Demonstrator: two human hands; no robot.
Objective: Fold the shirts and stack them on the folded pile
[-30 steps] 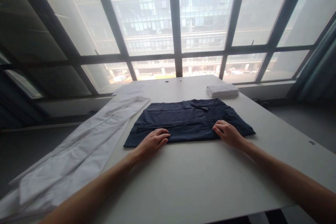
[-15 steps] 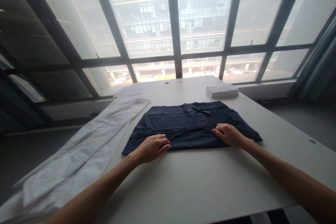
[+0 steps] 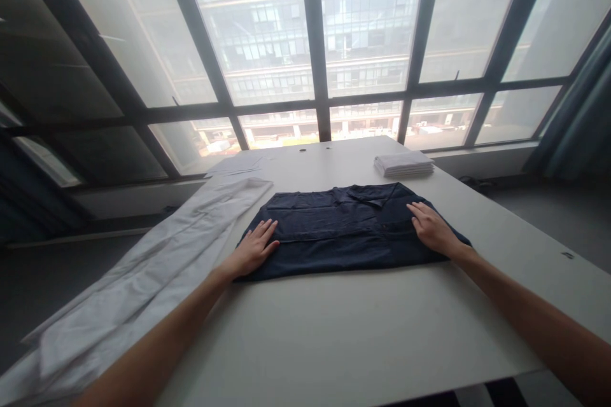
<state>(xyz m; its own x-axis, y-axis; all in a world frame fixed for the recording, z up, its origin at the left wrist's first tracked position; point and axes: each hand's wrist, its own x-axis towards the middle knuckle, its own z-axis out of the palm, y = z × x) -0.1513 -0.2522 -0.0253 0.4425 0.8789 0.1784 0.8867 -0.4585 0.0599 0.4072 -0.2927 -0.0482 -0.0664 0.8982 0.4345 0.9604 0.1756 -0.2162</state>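
A dark navy garment (image 3: pixel 334 222), seemingly a shirt with a collar, lies folded on the white table (image 3: pixel 363 324). Across its left end rests my left hand (image 3: pixel 255 246), palm down with the fingers spread. My right hand (image 3: pixel 432 229) lies on the right end, its fingers stretched out over the cloth. Neither hand grips the fabric. Between the two hands a seam or placket runs sideways along the garment, and its near edge lies fairly straight.
Long white garments (image 3: pixel 143 286) are laid along the table's left side, partly hanging over its edge. A folded white stack (image 3: pixel 403 164) sits at the back right. White sheets (image 3: pixel 236 165) lie at the back left. Large windows (image 3: pixel 267 44) stand beyond the table.
My hands have moved apart, the left going left and the right going right and slightly away. Their curled fingers have straightened out flat on the navy garment.
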